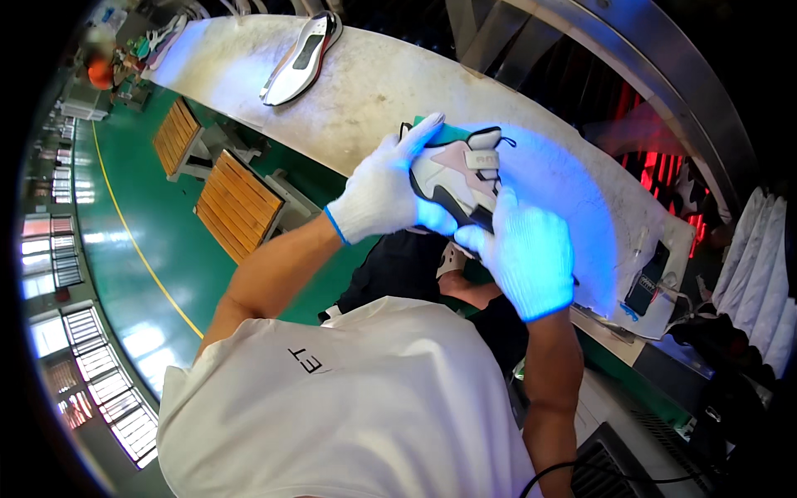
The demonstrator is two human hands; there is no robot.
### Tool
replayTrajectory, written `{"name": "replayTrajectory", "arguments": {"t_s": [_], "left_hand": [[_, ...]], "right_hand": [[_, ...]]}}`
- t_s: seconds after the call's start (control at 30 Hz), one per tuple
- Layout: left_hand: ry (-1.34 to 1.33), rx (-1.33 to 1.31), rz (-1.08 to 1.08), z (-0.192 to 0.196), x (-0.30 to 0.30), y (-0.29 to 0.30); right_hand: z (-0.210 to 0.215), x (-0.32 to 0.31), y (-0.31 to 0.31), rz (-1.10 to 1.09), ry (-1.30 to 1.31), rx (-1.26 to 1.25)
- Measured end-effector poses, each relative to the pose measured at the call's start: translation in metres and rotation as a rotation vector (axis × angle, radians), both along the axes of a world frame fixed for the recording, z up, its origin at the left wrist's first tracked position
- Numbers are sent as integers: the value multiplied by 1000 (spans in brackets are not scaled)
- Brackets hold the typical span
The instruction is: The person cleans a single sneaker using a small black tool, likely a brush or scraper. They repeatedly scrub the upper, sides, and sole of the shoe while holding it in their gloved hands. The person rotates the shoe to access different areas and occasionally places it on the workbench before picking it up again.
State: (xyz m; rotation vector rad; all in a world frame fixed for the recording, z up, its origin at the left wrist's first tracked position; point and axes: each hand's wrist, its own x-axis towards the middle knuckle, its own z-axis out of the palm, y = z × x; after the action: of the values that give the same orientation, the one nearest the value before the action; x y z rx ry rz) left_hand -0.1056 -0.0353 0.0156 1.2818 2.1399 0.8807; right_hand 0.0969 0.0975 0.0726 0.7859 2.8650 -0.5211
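A white and pale pink shoe upper [448, 176], with grey and black parts and a green lining, is held up between my two gloved hands over the table's near edge. My left hand [383, 192] grips its left side, thumb along the collar and fingers beneath. My right hand [531, 253], lit bright blue, closes on its lower right side. Whether a sole sits under the upper cannot be made out. Farther left on the table lies a white shoe sole [303, 62] with a dark centre and a red and black edge.
The long pale table [365, 91] curves across in front of me, with blue light on its right part. A dark phone-like device [646, 280] lies at its right end. Beyond it stands a machine with red-glowing bars [664, 178]. Wooden slatted seats [237, 203] stand at the left.
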Motion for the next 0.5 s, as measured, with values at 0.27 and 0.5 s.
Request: {"name": "replayTrajectory", "arguments": {"t_s": [0.27, 0.5], "left_hand": [[376, -105, -159, -3, -64, 52], [441, -59, -724, 18, 86, 102]], "right_hand": [[-41, 33, 106, -497, 638, -739], [-138, 133, 67, -1054, 1162, -944]]}}
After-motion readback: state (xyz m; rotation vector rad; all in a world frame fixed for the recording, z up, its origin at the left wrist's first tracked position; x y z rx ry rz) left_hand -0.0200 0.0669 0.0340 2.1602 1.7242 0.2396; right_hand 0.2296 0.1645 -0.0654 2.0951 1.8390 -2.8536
